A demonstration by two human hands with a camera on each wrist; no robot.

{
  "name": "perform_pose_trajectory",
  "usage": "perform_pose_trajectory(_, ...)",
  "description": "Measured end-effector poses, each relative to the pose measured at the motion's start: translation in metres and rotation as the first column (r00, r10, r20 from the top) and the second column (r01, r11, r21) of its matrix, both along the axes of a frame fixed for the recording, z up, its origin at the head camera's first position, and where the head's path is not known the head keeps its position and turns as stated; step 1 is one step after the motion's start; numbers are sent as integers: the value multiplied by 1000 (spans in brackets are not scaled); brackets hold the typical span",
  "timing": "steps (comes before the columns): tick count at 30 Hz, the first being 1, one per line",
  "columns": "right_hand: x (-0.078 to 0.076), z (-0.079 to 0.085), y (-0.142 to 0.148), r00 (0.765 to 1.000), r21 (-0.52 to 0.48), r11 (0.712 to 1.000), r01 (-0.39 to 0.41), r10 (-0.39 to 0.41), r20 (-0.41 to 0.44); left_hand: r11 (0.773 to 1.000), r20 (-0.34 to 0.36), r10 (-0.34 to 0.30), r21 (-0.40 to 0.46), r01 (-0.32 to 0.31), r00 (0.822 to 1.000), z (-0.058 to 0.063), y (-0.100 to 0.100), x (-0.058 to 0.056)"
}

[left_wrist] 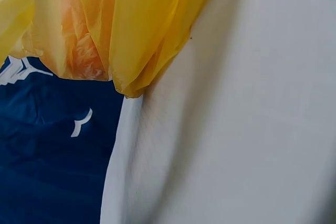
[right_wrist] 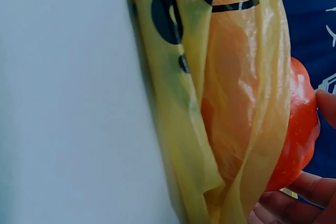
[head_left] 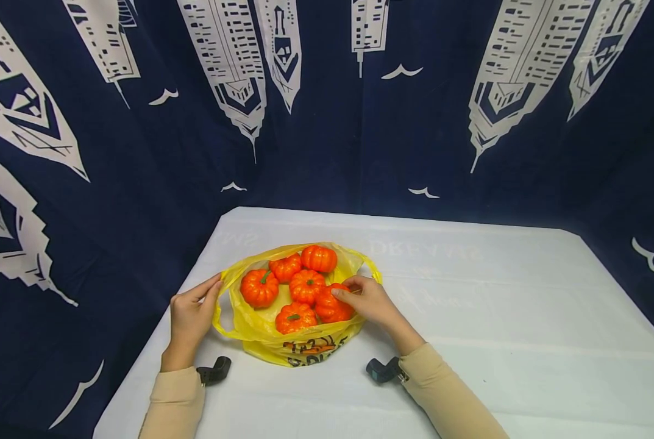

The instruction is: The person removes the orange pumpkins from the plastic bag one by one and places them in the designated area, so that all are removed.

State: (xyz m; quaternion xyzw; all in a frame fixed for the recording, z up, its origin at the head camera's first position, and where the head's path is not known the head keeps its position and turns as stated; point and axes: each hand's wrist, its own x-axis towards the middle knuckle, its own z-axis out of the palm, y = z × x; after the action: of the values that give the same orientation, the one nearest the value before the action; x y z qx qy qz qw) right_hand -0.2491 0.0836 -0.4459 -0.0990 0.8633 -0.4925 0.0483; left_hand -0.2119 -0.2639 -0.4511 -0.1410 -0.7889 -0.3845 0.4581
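A yellow plastic bag lies wide-mouthed on the table, with several small orange pumpkins inside. At the bag's left side my left hand pinches its rim near the handle loop. My right hand reaches over the right rim and grips a pumpkin, thumb on top and fingers along its far side. In the right wrist view that pumpkin shows beyond the bag's printed wall, between thumb and fingers. The left wrist view shows only bag plastic, with the left hand out of sight.
The white-covered table extends far to the right of the bag. A dark blue curtain with white building prints hangs behind and at the sides. Black wrist cameras sit by both sleeves.
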Motion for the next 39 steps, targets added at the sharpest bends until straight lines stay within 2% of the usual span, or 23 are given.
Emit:
perform_pose_trajectory(9,-1,4,3,995,-33,999,-15,18,102,1000,-10,8,17,-8,1000,-1,0,0)
perform_pose_trajectory(19,-4,4,13,973,-86,991,-104,120,199,999,-7,5,33,-5,1000,-1,2,0)
perform_pose_trajectory(25,-4,6,18,956,-119,978,-169,192,220,999,-1,8,35,-8,1000,-2,1,1)
perform_pose_trajectory(32,-3,10,24,922,-166,949,-267,302,242,1000,-7,-3,30,3,1000,-2,1,1)
perform_pose_trajectory(39,-3,11,30,903,-201,929,-309,353,246,1000,1,-9,28,9,1000,-1,2,1)
